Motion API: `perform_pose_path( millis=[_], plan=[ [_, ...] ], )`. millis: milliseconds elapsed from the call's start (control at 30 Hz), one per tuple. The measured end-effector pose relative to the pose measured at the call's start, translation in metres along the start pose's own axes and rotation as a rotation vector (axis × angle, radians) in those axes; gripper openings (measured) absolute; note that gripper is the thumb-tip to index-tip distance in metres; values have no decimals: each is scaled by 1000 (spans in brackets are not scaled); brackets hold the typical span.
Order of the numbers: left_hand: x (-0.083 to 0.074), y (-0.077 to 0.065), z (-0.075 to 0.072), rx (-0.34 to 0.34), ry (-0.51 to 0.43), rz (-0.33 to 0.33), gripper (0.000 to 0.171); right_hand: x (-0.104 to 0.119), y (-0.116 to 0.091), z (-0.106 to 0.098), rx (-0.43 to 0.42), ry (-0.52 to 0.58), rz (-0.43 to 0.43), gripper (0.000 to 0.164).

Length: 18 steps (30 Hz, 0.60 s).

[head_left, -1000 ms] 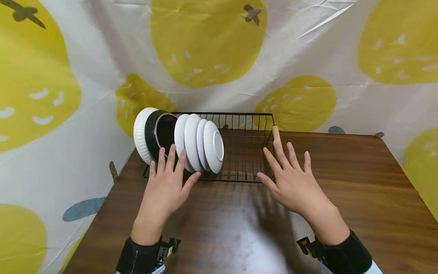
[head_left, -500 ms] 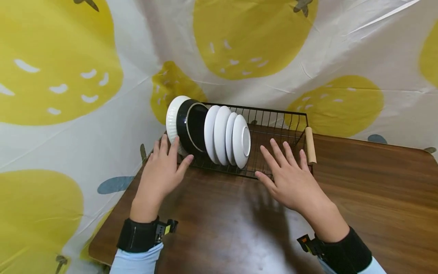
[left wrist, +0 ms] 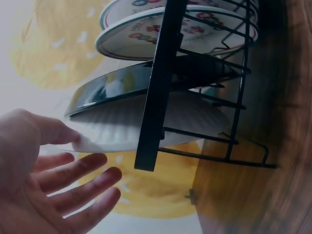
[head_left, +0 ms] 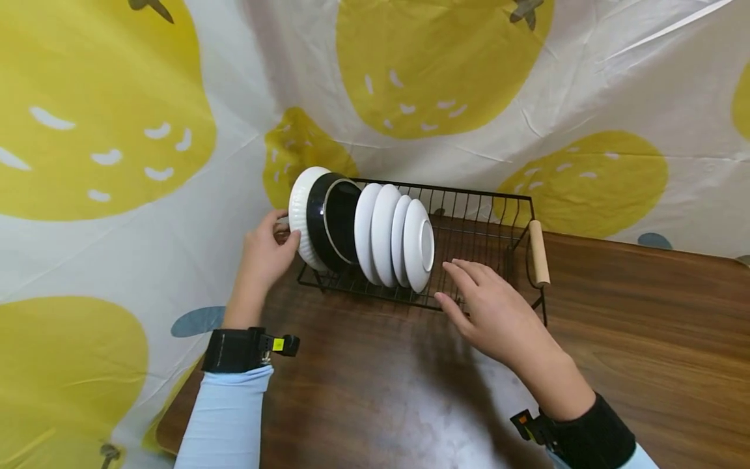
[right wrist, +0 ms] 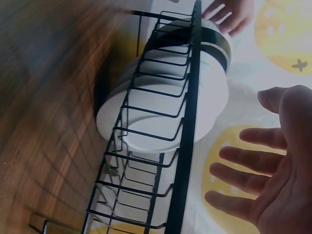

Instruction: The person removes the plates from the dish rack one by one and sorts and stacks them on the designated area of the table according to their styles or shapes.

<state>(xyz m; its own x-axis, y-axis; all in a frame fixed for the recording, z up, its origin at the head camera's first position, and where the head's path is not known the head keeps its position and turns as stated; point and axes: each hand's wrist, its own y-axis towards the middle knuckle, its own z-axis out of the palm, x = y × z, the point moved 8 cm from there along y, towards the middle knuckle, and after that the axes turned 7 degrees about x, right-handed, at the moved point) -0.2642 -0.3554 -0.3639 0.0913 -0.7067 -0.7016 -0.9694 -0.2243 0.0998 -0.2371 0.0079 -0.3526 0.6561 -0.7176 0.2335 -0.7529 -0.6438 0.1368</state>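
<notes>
A white ribbed bowl stands on edge at the left end of a black wire dish rack. My left hand is at its left side; in the left wrist view the thumb touches the rim while the other fingers reach out loosely below it. Beside that bowl leans a black bowl, then several white plates in a row. Close to the rack's front edge, right of the plates, my right hand hovers with fingers slightly bent, holding nothing.
A wooden handle is on the rack's right end. The rack stands on a brown wooden table against a fruit-print cloth. Printed patterns show on the plate faces in the left wrist view.
The head view has turned left. My left hand has moved from in front of the rack to the ribbed bowl's left rim. My right hand's fingers have bent a little.
</notes>
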Motion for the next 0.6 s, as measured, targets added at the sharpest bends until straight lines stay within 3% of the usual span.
perform_pose_path(
  millis=[167,333,467,600],
  plan=[
    [6,6,5,37,-119,4,51,-3,1,5,7,-42,36,61],
    [9,10,13,47,-215,-9,36,-14,0,16,128,-36,152,71],
    [8,10,17,22,-325,-28,30,-19,-3,21,186,-25,199,73],
    [9,10,20,-28,-505,-55,25,-22,-4,23,202,-29,213,73]
  ],
)
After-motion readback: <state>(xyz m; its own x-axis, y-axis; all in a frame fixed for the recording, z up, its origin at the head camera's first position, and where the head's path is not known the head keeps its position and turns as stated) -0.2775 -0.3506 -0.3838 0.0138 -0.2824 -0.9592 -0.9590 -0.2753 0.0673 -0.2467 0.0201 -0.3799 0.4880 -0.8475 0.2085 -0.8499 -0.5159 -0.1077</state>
